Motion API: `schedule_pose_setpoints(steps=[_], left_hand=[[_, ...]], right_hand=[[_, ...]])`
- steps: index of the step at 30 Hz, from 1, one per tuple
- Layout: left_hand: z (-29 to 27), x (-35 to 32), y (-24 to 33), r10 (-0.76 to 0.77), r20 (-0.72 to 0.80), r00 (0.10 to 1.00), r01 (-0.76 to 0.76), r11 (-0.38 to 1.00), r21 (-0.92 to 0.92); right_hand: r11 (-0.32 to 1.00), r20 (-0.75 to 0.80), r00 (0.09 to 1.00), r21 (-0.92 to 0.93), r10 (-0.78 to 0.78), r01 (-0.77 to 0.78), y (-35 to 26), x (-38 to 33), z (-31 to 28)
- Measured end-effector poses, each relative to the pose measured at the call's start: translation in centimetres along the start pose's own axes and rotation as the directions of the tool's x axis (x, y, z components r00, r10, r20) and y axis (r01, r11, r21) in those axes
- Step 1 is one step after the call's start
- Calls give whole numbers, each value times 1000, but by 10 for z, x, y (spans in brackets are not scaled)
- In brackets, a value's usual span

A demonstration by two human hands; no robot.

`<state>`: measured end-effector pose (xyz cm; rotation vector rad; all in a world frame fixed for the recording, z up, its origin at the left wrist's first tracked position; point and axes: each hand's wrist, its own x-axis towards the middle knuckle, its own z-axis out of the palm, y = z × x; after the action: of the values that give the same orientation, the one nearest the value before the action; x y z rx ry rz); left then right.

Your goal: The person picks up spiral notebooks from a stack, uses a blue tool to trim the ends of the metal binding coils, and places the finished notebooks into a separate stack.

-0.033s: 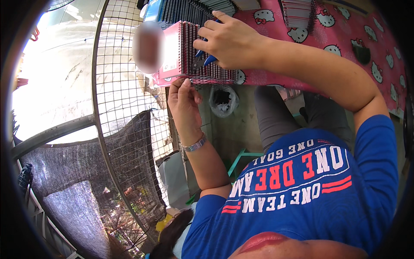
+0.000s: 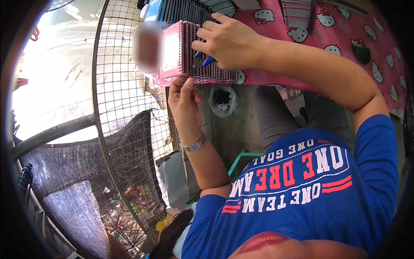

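A stack of spiral-bound notebooks (image 2: 171, 64) with pink covers lies at the near left edge of the table, its dark wire bindings in rows toward the right. Over these bindings my right hand (image 2: 230, 42) is closed around blue-handled cutting pliers (image 2: 208, 61). The pliers' dark jaws point left, close to the wire coils at the front of the stack. Just below the stack's near edge is my left hand (image 2: 185, 98), fingers curled and thumb raised close to the forefinger. Whatever may be between those fingertips is too small to make out.
Behind the stack stand more wire-bound notebooks (image 2: 183, 13) with blue covers. Another bound stack (image 2: 297, 15) sits farther right on the pink patterned tablecloth (image 2: 267, 30). A clear plastic bag (image 2: 224, 103) hangs below the table's front edge. Wire mesh (image 2: 114, 64) rises at the left.
My right hand and the pliers have shifted very slightly left. The left thumb has moved a little to the right. The notebooks stay in place.
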<state>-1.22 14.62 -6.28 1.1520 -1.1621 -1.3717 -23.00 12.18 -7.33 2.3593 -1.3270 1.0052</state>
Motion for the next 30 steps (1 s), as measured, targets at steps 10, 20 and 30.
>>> schedule_pose_setpoints(steps=[10, 20, 30], left_hand=[[-2, 0, 0, 32, 6, 999, -32, 997, 65], [-6, -1, -3, 15, 3, 1000, -15, 1000, 21], [-1, 4, -12, -10, -21, 1000, 14, 981, 192]], right_hand=[[999, 101, 994, -14, 47, -46, 6, -6, 5], [994, 234, 969, 56, 78, -94, -1, 0, 1], [996, 302, 951, 37, 62, -77, -4, 1, 4]])
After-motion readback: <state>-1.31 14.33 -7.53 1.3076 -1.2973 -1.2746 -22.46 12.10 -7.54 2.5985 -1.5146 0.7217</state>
